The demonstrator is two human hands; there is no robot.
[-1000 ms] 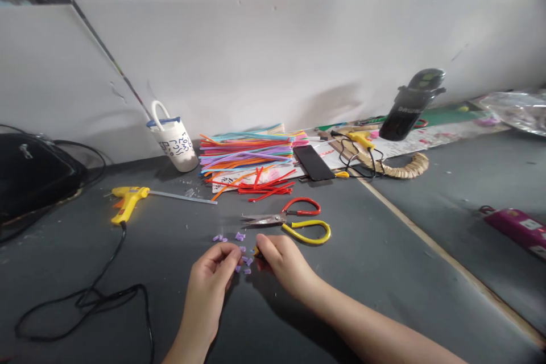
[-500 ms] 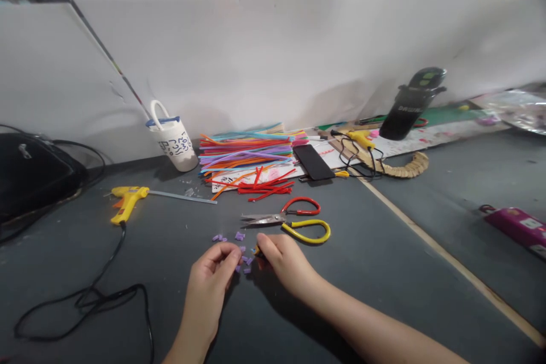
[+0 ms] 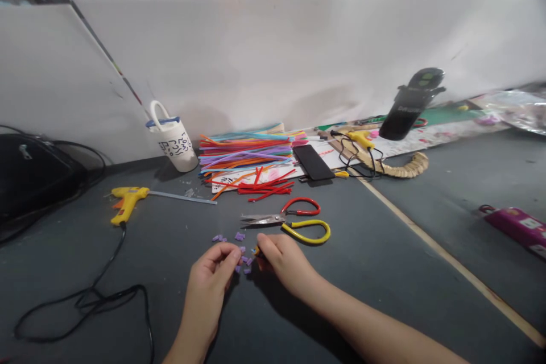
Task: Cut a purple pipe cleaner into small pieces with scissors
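Note:
My left hand (image 3: 213,273) is closed in a pinch at the left edge of several small purple pieces (image 3: 239,236) scattered on the dark table. Whatever may be between its thumb and finger is hidden. Just right of the pieces, my right hand (image 3: 284,261) is closed around a small orange-and-black object (image 3: 257,251), mostly covered by the fingers. A bit of light blue shows at its tip. Beyond the right hand lie scissors (image 3: 273,220) with one red and one yellow handle, their blades parted slightly and pointing left.
Red pipe cleaners (image 3: 267,189) lie before a multicoloured bundle (image 3: 245,153). A yellow glue gun (image 3: 128,202) with a cord is at left, near a white cup (image 3: 177,145). A black phone (image 3: 314,162), a black bottle (image 3: 407,108) and a purple box (image 3: 518,226) stand or lie rightward.

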